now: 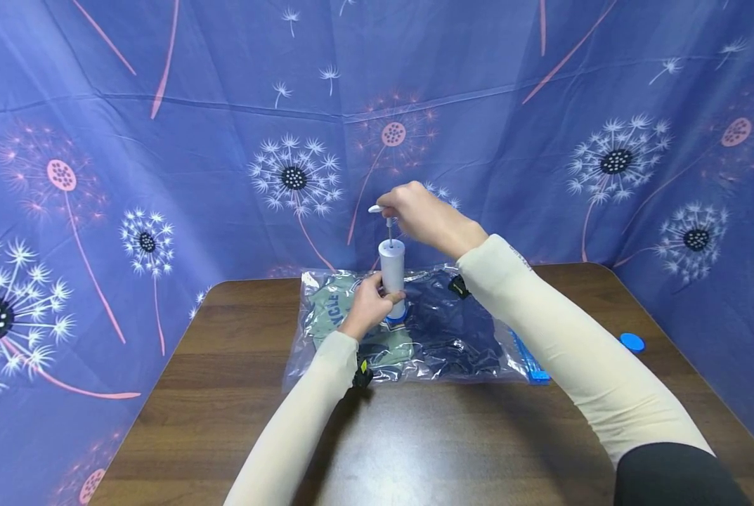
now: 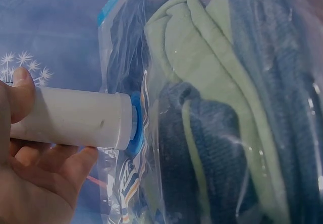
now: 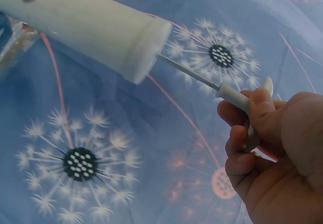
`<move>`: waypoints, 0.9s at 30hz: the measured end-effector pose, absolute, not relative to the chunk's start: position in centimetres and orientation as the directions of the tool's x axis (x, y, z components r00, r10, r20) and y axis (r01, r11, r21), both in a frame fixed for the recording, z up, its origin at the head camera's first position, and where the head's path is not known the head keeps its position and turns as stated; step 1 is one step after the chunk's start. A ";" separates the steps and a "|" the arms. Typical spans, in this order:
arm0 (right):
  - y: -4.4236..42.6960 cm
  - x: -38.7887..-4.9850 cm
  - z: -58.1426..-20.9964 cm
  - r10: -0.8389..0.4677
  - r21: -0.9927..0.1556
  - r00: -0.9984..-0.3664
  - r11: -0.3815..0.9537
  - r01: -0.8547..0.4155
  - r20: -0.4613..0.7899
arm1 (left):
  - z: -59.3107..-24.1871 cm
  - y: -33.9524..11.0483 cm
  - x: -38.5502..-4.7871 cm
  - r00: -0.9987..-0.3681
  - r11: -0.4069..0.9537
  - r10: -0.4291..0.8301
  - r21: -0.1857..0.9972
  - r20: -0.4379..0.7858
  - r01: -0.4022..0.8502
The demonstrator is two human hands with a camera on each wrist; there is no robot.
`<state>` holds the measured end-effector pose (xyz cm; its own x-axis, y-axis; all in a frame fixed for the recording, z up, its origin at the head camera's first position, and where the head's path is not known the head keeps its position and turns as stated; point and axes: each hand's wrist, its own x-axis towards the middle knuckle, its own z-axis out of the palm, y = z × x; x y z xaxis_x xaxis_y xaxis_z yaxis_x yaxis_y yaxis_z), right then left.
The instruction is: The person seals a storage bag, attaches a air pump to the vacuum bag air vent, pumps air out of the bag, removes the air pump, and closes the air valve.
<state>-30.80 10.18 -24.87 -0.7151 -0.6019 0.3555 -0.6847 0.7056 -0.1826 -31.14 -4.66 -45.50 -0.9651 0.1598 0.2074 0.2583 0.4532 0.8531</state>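
A white hand pump [image 1: 392, 270] stands upright on a clear vacuum storage bag [image 1: 313, 351]. Its lower end meets the bag's blue valve [image 2: 136, 124]. My left hand [image 1: 372, 303] grips the pump's barrel low down, thumb and fingers around it. With my right hand [image 1: 424, 214] I hold the white pump handle [image 3: 234, 99], fingers curled round it. A stretch of thin metal rod [image 3: 187, 72] shows between handle and barrel. Inside the bag lie folded clothes, a light green garment [image 2: 202, 47] and a dark blue one [image 1: 452, 327].
A round blue cap [image 1: 632, 343] lies on the brown wooden table [image 1: 212, 422] at the right. The bag's blue zip edge [image 1: 531, 362] runs under my right forearm. Behind the table hangs a blue dandelion-print cloth [image 1: 225, 176].
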 end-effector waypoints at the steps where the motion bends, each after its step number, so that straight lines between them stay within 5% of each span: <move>1: 10.2 -30.8 -24.5 -0.599 -0.184 -0.717 0.708 -0.682 0.357 | -45.5 -4.6 -31.1 -0.965 0.455 0.158 0.852 0.207 0.258; 18: 11.1 -30.7 -20.7 -0.537 -0.136 -0.576 0.648 -0.750 0.616 | -45.9 -4.5 -31.4 -0.965 0.452 0.158 0.854 0.207 0.257; 27: 10.9 -31.1 -23.3 -0.577 -0.146 -0.635 0.670 -0.728 0.514 | -45.8 -4.6 -31.4 -0.965 0.461 0.164 0.849 0.206 0.259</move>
<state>-31.12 10.90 -23.33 -0.6347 -0.5774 0.5137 -0.7279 0.6699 -0.1464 -31.41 -4.64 -45.76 -0.9647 0.1637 0.2061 0.2595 0.4609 0.8486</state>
